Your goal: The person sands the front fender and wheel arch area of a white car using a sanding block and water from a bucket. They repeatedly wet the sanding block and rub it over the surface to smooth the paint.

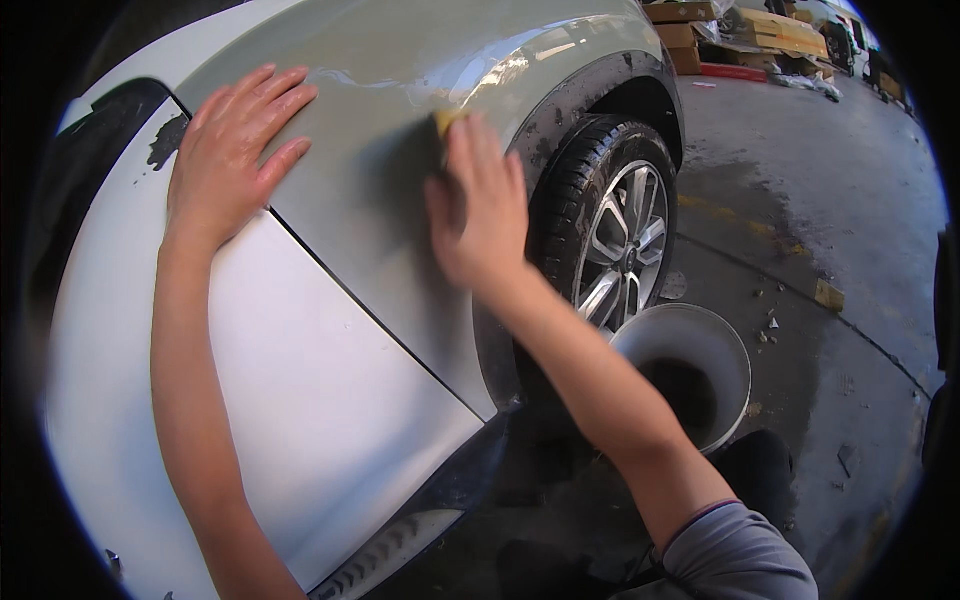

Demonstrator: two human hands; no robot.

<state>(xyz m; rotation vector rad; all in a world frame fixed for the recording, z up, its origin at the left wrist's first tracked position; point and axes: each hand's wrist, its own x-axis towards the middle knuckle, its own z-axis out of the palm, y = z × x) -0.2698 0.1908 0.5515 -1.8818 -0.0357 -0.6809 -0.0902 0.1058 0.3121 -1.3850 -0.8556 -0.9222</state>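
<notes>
My left hand (pixel 229 154) lies palm down, fingers apart, across the seam between the white car door (pixel 322 322) and the grey-coated front fender (pixel 345 150). It holds nothing. On the fender near the wheel arch (pixel 559 97), my right hand (pixel 484 217) presses a small pad with a yellow corner (pixel 448 120). Motion blurs that hand, and its fingers hide most of the pad, so its exact kind is unclear. Wet, shiny reflections show on the upper fender.
A bucket (pixel 739 360) with dark liquid stands by the front wheel (pixel 630 259), below my right forearm. A yellowish block (pixel 829 295) and small debris lie on the partly wet concrete floor (pixel 862 202). Cardboard boxes (pixel 780 34) are piled at the back right.
</notes>
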